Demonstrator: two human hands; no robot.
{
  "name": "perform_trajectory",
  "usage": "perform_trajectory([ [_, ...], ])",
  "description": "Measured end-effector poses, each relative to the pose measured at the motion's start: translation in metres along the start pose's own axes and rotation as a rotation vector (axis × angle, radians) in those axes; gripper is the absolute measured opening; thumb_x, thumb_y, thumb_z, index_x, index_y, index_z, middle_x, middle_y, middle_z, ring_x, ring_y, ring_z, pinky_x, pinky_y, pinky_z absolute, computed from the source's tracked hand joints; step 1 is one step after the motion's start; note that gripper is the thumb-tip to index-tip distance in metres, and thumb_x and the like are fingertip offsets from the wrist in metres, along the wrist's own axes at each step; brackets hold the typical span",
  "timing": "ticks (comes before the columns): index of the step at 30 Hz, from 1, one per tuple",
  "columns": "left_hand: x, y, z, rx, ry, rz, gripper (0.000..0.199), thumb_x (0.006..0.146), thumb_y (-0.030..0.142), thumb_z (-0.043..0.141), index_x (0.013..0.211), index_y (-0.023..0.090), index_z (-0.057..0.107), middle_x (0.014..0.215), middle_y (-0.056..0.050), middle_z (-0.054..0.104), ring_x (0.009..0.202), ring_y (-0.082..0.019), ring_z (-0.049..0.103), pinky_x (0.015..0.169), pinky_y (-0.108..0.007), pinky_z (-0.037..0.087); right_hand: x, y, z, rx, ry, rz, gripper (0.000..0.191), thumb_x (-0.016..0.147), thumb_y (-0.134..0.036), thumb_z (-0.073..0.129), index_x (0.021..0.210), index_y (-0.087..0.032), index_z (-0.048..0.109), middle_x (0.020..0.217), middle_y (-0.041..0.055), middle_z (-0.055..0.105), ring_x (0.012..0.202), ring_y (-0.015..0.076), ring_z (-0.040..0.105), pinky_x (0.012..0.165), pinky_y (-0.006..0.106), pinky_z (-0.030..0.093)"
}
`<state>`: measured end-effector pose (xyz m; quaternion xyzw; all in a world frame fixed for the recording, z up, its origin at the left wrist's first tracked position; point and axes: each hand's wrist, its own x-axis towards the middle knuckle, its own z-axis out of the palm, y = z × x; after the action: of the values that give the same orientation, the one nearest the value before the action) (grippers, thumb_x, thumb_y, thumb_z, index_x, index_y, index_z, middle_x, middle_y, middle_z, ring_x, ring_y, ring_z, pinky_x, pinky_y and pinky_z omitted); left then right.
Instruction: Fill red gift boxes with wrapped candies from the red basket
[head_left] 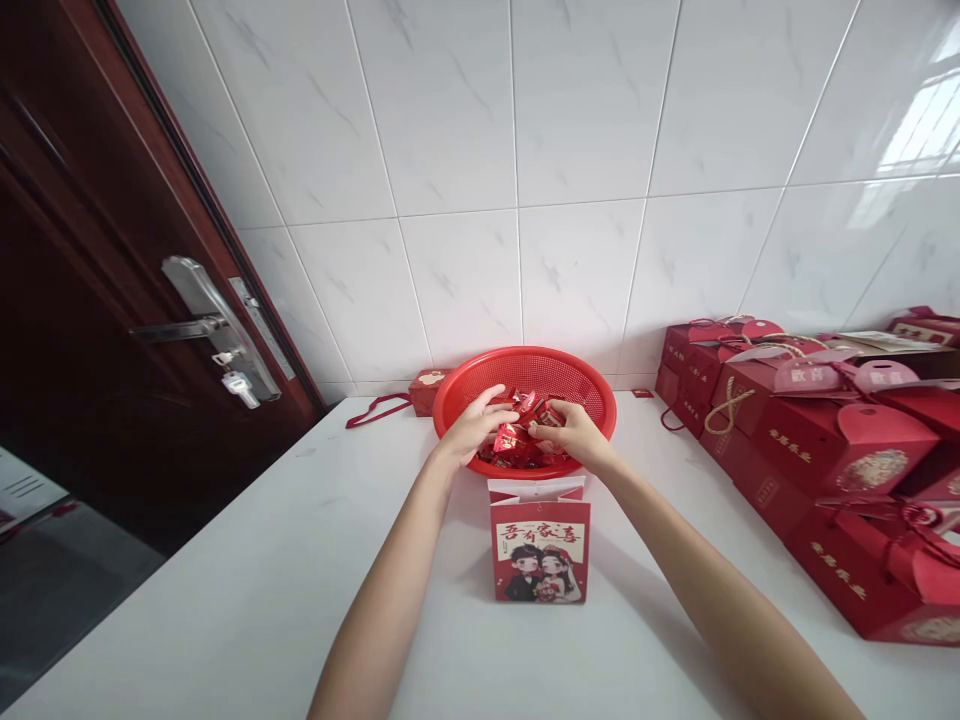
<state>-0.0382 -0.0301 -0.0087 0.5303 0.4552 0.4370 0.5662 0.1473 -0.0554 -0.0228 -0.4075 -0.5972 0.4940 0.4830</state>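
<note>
Far left of the left hand: one dark red-brown door (67, 250) is standing at a slant, carrying one lever handle (180, 328); one bunch of keys (241, 390) is hanging from the lock below it. Just left of and beyond the left hand, one red ribbon (379, 408) is lying beside one small red box (426, 395), which is sitting close to the colander.

Left hand (472, 425): fingers spreading loosely, not clenching, over the near left part of one red plastic colander (480, 375). Red-wrapped sweets (517, 440) are lying heaped inside, under and between both hands; too overlapped to count. Nearer than the hands, between the forearms, one red paper carton (540, 550) is standing upright, top gaping, two cartoon figures showing on its front.

Right hand (571, 435): fingers curling down among the sweets; cannot tell whether one is being gripped. Right of it, one small red piece (642, 393) is lying near the tiled wall (450, 150). Farther right, at least six red gift boxes (825, 430) are sitting stacked, overlapping; exact count uncertain.
</note>
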Motion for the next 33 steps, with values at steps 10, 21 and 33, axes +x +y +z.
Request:
perform_trajectory([
  [10, -0.005, 0.008, 0.007, -0.104, -0.003, -0.077, 0.022, 0.077, 0.015, 0.077, 0.098, 0.016, 0.070, 0.092, -0.006, 0.072, 0.075, -0.015, 0.068, 0.068, -0.026, 0.057, 0.004, 0.007, -0.002, -0.210, 0.046, -0.084, 0.026, 0.066, -0.038, 0.076, 0.076, -0.021, 0.059, 0.066, -0.0043, 0.058, 0.063, 0.0144, 0.055, 0.056, 0.026, 0.045],
  [21, -0.002, 0.006, 0.010, -0.192, -0.029, -0.063, 0.005, 0.088, 0.017, 0.068, 0.092, 0.014, 0.069, 0.096, -0.007, 0.070, 0.078, -0.015, 0.069, 0.082, -0.035, 0.060, 0.000, 0.003, -0.001, -0.426, -0.010, -0.200, 0.024, 0.067, -0.034, 0.075, 0.081, -0.022, 0.059, 0.070, -0.0038, 0.060, 0.070, 0.0172, 0.053, 0.066, 0.029, 0.040],
  [33, -0.009, 0.006, 0.013, -0.048, -0.136, 0.022, 0.031, 0.088, 0.039, 0.069, 0.114, 0.022, 0.072, 0.132, -0.009, 0.063, 0.099, -0.020, 0.068, 0.084, -0.033, 0.059, 0.000, -0.002, -0.009, -0.221, -0.057, -0.090, 0.025, 0.070, -0.039, 0.070, 0.080, -0.019, 0.062, 0.067, -0.0026, 0.059, 0.060, 0.0147, 0.054, 0.055, 0.027, 0.042],
])
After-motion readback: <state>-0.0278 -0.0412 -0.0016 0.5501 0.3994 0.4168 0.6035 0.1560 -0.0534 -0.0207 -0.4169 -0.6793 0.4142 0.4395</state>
